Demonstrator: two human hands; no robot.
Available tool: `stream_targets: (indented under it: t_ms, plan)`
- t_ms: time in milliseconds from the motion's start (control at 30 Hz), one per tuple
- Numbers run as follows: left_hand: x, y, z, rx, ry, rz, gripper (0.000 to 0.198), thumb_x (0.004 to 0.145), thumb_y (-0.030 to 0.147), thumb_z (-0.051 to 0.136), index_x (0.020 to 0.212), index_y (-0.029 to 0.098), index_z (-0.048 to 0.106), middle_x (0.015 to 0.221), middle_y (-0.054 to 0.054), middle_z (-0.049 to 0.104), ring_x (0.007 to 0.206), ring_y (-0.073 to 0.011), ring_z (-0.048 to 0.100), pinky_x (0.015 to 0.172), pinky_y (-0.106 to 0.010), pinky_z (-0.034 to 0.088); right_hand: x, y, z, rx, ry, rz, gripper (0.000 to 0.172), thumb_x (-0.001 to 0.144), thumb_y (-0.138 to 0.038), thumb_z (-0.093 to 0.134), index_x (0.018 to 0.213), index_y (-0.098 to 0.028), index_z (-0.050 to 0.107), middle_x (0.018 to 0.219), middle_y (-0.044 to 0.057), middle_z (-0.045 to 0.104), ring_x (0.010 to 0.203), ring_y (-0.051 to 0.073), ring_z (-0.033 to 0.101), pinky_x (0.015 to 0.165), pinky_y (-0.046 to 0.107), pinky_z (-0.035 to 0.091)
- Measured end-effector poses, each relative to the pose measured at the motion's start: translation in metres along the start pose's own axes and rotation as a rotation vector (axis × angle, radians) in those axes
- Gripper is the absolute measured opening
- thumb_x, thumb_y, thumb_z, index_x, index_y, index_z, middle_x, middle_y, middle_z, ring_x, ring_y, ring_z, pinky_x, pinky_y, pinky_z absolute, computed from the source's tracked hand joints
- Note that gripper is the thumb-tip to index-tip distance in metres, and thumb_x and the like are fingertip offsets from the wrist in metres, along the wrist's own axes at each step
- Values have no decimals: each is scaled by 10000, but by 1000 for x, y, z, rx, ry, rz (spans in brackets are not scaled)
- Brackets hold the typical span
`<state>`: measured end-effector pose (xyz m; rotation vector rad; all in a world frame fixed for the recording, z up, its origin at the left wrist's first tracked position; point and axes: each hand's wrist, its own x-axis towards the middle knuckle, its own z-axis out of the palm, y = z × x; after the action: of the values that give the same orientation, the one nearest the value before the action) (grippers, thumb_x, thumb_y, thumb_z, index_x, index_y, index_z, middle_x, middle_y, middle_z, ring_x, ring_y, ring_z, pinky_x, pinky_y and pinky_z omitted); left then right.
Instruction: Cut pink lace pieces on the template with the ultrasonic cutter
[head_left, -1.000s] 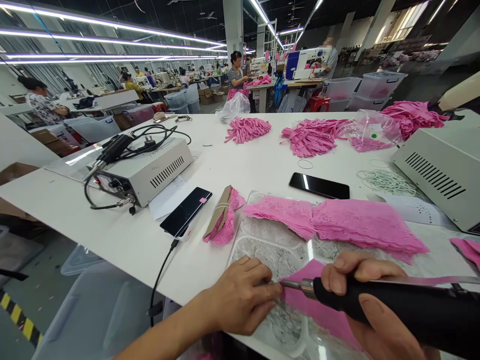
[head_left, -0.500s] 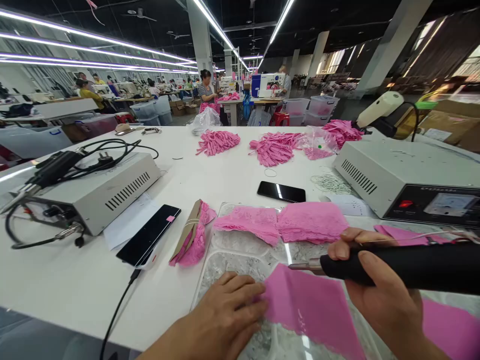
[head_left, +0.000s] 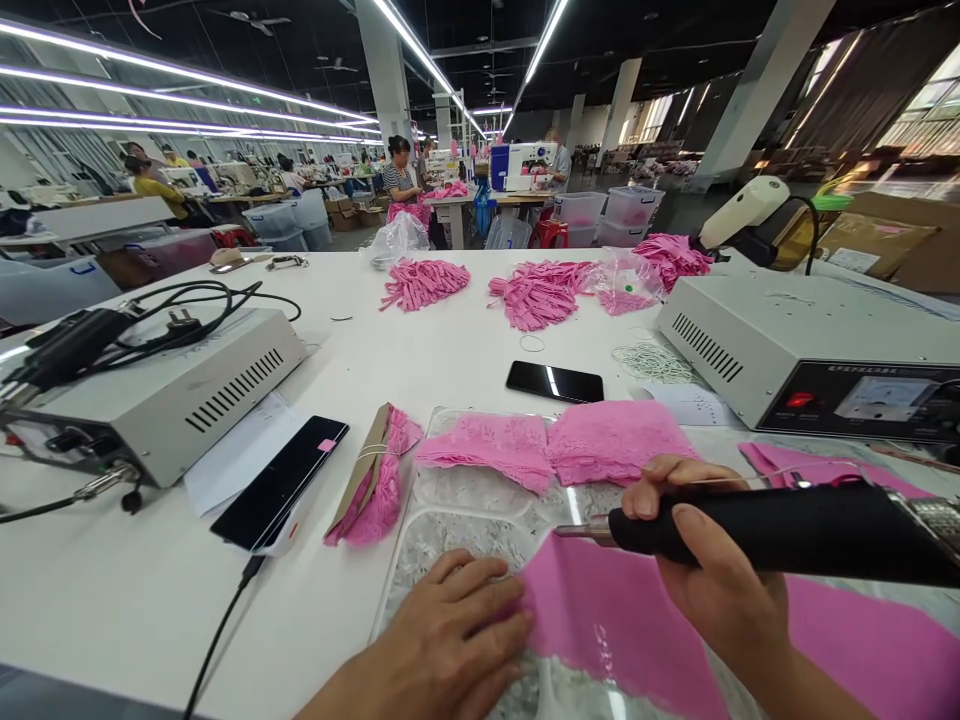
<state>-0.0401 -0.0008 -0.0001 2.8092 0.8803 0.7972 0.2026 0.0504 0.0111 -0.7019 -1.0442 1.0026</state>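
— In the head view, what do we hold in our right hand (head_left: pixel 724 570)?
— The black tool (head_left: pixel 795 530): the fingers are closed around it, its metal tip at the upper corner of the pink cloth (head_left: pixel 615 625).
— And our left hand (head_left: pixel 454 640)?
— Its fingers lie close together at the cloth's left edge; whether they pinch it, we cannot tell. This cloth lies on the clear tray (head_left: pixel 424 555), upon our worktop (head_left: pixel 405 360).

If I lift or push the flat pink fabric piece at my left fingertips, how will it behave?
The flat pink fabric piece will probably flop: it looks thin and creased. It seems light for its spread, lying nearly flat. Pushed, it may slide, since the grey-marbled surface beneath looks glossy.
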Motion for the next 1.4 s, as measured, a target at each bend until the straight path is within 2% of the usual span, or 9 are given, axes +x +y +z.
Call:
stream_targets:
  t_ms: [233,533,733,1000,1200,1400]
  plan:
    - [-10,1,0,-17,2,-51,206,965,235,488,1112,171,619,1090,-63,708,1044,-206,621,925,-353,463,-2,1,-1,-36,-25,-7,88,802,-215,678,845,-248,608,851,6,539,657,132,577,642,320,573]
    - [-11,2,-2,-26,10,-27,211,954,220,492,1110,147,614,1066,-86,706,1019,-214,623,880,-352,475,-3,-1,1,-2,11,26,102,784,-213,687,853,-248,620,877,2,527,656,114,564,669,298,565]
    - [-15,4,-4,-16,4,-37,218,945,209,499,1122,154,614,1068,-90,705,1019,-217,624,883,-352,473,-9,-1,4,19,-47,58,97,795,-216,676,863,-251,617,856,1,517,641,118,559,646,305,565]
    - [-18,2,-1,-43,-17,-49,223,947,224,500,1125,143,609,1097,-81,697,1025,-220,610,875,-356,450,-7,-4,8,-1,-32,71,132,758,-238,740,807,-253,618,813,-5,532,623,122,560,610,290,578]
    - [-19,4,-2,-35,-28,-41,229,934,212,503,1128,149,607,1075,-95,691,1047,-220,601,874,-347,452,-10,-11,14,21,-1,133,165,738,-263,777,806,-244,627,821,-5,534,631,112,561,652,286,584]
    - [-18,4,-4,-25,-20,-37,220,948,221,479,1105,149,615,1072,-89,697,1033,-217,604,865,-344,448,-16,-12,21,62,-86,112,109,782,-236,725,840,-250,634,819,7,523,631,120,563,611,287,580]
